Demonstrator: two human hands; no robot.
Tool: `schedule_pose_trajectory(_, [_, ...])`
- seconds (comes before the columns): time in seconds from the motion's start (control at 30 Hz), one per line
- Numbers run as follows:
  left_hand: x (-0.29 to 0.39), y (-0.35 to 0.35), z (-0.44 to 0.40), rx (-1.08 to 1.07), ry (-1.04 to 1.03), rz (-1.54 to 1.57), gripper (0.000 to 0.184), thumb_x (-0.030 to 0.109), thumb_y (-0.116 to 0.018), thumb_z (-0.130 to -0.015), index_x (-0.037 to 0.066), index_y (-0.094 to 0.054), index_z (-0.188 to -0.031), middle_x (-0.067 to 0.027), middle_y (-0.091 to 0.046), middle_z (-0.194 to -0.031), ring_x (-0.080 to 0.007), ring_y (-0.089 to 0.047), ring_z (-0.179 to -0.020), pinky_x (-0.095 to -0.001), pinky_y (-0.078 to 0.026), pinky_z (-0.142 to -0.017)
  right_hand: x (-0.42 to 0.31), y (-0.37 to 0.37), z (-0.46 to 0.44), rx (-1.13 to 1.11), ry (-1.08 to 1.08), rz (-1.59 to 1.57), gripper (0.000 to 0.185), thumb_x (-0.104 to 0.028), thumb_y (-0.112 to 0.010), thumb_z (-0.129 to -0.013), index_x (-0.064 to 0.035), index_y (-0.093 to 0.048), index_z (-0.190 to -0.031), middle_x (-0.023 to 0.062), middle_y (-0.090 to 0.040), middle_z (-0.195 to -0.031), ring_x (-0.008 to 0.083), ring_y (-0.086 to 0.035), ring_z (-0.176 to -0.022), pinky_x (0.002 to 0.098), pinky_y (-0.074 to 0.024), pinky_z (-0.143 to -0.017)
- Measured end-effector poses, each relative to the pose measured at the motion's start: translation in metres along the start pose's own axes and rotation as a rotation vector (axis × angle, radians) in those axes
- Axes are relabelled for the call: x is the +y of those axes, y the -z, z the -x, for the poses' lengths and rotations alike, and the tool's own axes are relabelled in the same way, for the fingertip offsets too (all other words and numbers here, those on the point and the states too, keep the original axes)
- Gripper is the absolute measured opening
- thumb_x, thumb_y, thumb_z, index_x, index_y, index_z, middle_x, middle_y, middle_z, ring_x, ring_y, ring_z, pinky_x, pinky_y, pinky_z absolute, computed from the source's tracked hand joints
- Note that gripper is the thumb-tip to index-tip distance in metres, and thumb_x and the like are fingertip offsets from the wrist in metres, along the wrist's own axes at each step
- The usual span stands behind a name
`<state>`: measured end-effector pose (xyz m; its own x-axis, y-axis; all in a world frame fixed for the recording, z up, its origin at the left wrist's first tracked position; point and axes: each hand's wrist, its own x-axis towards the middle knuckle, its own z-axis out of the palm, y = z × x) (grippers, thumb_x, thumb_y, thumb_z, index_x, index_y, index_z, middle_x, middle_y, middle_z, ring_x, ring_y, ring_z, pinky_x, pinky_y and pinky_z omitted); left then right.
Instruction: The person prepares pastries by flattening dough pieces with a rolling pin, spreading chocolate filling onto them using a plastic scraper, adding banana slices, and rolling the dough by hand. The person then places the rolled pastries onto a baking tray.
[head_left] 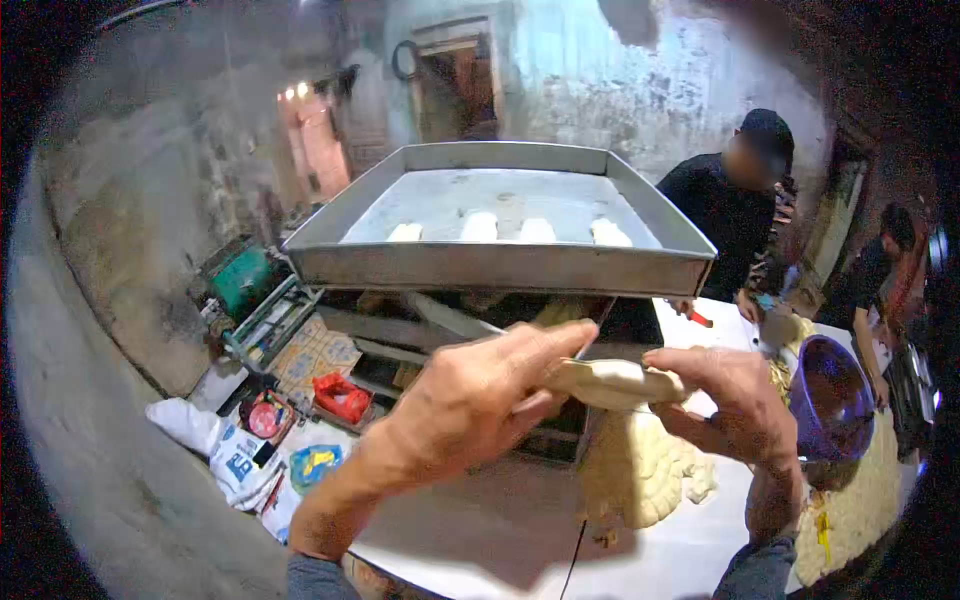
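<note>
A pale piece of dough [615, 384] is held up between my two hands, over the white table. My left hand [490, 390] grips its left end, with the thumb below and the fingers above. At its right end, my right hand [725, 400] closes with fingers and thumb. Just beyond my hands stands a deep metal tray [500, 268], raised above the table, with several dough pieces [480, 226] in a row along its near side. Beneath my hands, a heap of pale dough pieces [635, 470] lies on the table.
The white table [460, 520] spreads below my hands. A purple basin [830, 400] stands at the right. Across the table a person in a black cap [725, 210] works, and another person [880, 265] is farther right. Bags [240, 460] and a red plastic bag [341, 397] lie at left.
</note>
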<state>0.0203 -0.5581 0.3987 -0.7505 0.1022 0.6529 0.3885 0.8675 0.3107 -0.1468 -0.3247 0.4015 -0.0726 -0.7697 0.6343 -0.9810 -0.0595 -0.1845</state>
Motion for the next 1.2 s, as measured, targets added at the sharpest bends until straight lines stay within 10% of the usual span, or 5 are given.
schedule_pose_trajectory(0.3, [-0.074, 0.059, -0.156, 0.01, -0.211, -0.193, 0.032, 0.004, -0.075, -0.087, 0.008, -0.071, -0.119, -0.011, -0.072, -0.11, -0.024, -0.071, -0.099, -0.0357, -0.057, -0.084, 0.054, 0.036, -0.112, 0.22, -0.022, 0.143, 0.029, -0.011, -0.077, -0.082, -0.0061, -0.065, -0.108, 0.0145, -0.071, -0.094, 0.0281, -0.071, -0.076, 0.0376, -0.0569, -0.067])
schedule_pose_trajectory(0.53, [-0.131, 0.0, -0.272, 0.11, 0.237, -0.617, 0.063, 0.005, -0.066, -0.091, 0.014, -0.046, -0.15, -0.0212, -0.055, -0.14, -0.0407, -0.067, -0.113, -0.047, -0.057, -0.095, 0.136, 0.003, -0.18, 0.277, -0.244, 0.468, 0.03, -0.035, -0.07, -0.088, -0.0056, -0.065, -0.09, 0.0199, -0.07, -0.077, 0.0389, -0.072, -0.077, 0.0491, -0.0573, -0.071])
schedule_pose_trajectory(0.7, [-0.131, -0.001, -0.26, -0.293, 0.51, -0.701, 0.056, 0.015, -0.057, -0.095, 0.014, -0.049, -0.15, -0.0212, -0.058, -0.144, -0.0388, -0.063, -0.124, -0.0487, -0.052, -0.104, 0.203, -0.03, -0.189, -0.617, -0.378, 0.422, 0.048, -0.044, -0.058, -0.098, -0.0005, -0.075, -0.105, 0.0289, -0.072, -0.102, 0.0408, -0.071, -0.1, 0.0487, -0.0564, -0.086])
schedule_pose_trajectory(1.07, [-0.149, 0.143, -0.146, 0.047, 0.322, -0.459, 0.062, 0.04, -0.069, -0.097, 0.009, -0.053, -0.148, -0.0223, -0.063, -0.136, -0.0304, -0.065, -0.12, -0.0426, -0.052, -0.102, 0.198, -0.064, -0.265, -0.773, -0.6, 0.339, 0.09, -0.061, -0.066, -0.09, -0.0147, -0.032, -0.16, 0.0241, -0.07, -0.12, 0.043, -0.071, -0.099, 0.0495, -0.0575, -0.087])
schedule_pose_trajectory(1.2, [-0.144, 0.18, -0.087, 0.037, 0.347, -0.313, 0.063, 0.038, -0.07, -0.097, 0.011, -0.051, -0.15, -0.0209, -0.062, -0.136, -0.0277, -0.065, -0.119, -0.0414, -0.054, -0.098, 0.273, -0.107, -0.254, -0.717, -0.26, 0.512, 0.046, -0.041, -0.059, -0.097, -0.0069, -0.065, -0.127, 0.0264, -0.072, -0.103, 0.0448, -0.071, -0.093, 0.0516, -0.0568, -0.081])
